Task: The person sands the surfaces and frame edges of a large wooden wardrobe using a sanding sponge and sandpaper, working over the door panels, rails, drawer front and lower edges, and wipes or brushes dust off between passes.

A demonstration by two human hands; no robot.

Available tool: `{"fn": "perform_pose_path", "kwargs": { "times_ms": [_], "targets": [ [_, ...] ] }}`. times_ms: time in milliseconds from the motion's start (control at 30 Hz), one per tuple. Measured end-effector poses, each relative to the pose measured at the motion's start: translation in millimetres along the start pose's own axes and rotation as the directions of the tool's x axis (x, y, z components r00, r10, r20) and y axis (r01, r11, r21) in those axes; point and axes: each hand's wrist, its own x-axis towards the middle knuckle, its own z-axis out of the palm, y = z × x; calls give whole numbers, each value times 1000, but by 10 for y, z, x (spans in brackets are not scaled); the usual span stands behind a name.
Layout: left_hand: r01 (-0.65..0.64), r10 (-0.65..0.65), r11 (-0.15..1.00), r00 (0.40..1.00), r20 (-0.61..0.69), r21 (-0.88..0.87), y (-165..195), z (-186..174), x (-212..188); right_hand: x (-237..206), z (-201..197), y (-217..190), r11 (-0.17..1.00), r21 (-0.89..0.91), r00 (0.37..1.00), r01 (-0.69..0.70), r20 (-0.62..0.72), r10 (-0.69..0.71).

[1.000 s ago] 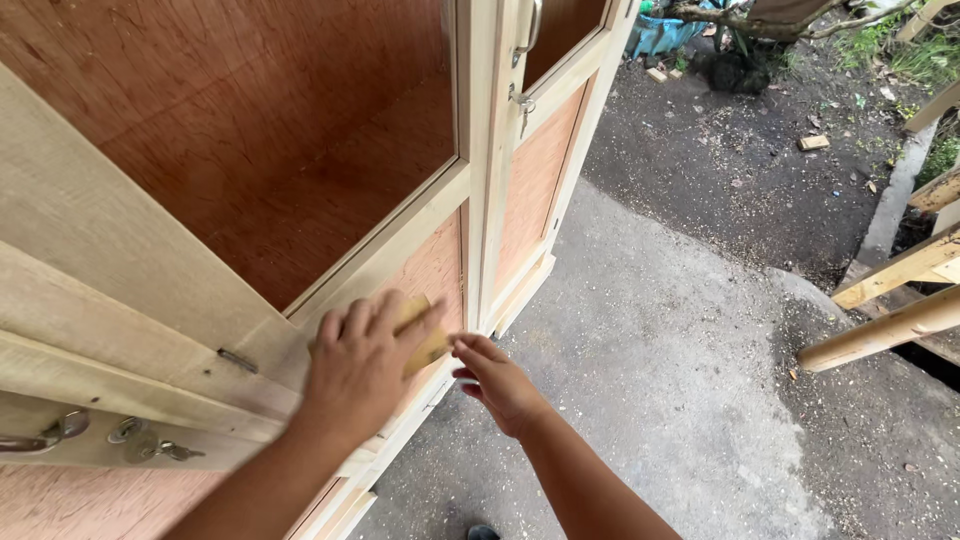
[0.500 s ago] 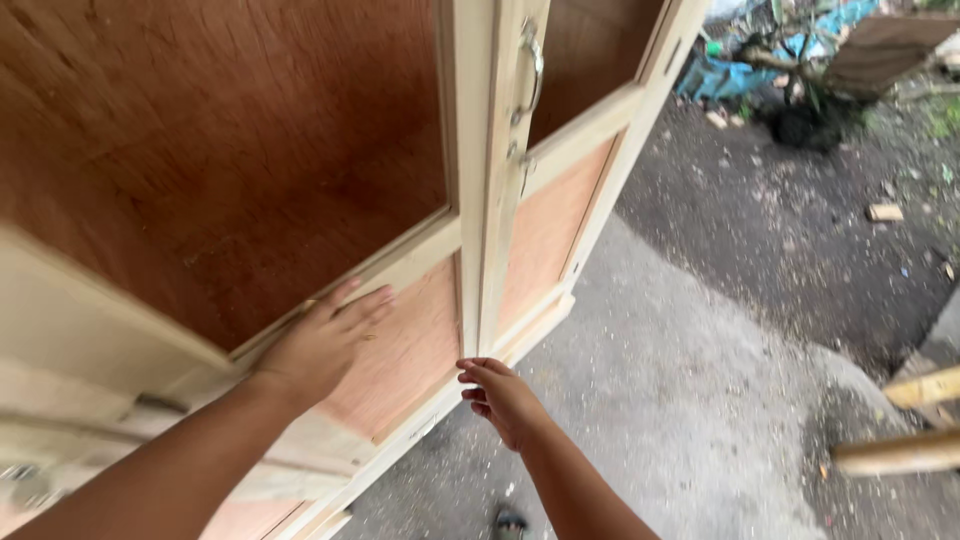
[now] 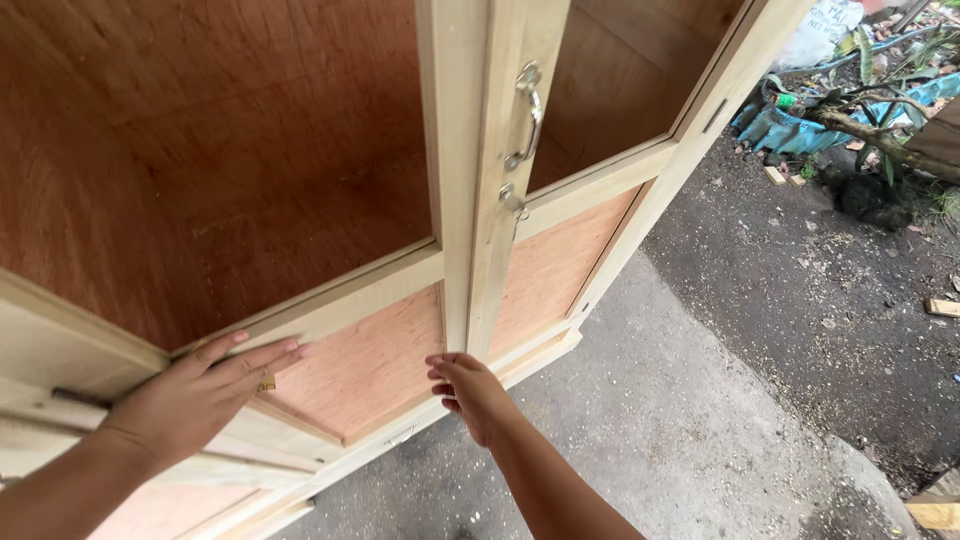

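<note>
Left hand (image 3: 195, 400) flat, fingers spread, palm on the pale rail of the raw-wood cabinet door (image 3: 370, 340), gripping nothing. Right hand (image 3: 470, 390) just below the door's lower edge, fingers loosely curled, empty. Reddish plywood panels, metal handle (image 3: 528, 115), rough concrete floor (image 3: 680, 420).

A grey concrete floor (image 3: 690, 420) carries the pale wooden cabinet (image 3: 470, 200).

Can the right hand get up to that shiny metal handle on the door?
Probably yes. The right hand sits low by the door's edge, and nothing shows between it and the metal handle higher up, only bare wooden frame.
</note>
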Motion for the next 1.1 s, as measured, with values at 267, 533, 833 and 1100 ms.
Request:
{"fn": "perform_pose_path", "kwargs": {
  "times_ms": [267, 533, 833, 1100],
  "targets": [
    [284, -237, 953, 915, -328, 101, -250, -686, 1183, 103, -106, 36, 1000, 5, 996, -6, -84, 7],
    [118, -100, 989, 978, -184, 89, -256, -433, 388, 166, 122, -237, 991, 88, 994, 105, -29, -102],
    [434, -429, 896, 795, -429, -91, -348, -1007, 1078, -42, 218, -546, 976, 153, 988, 154, -46, -148],
    [290, -242, 954, 891, -385, 72, -89, -226, 383, -93, 91, -541, 968, 192, 984, 164, -107, -145]
  ]
}}
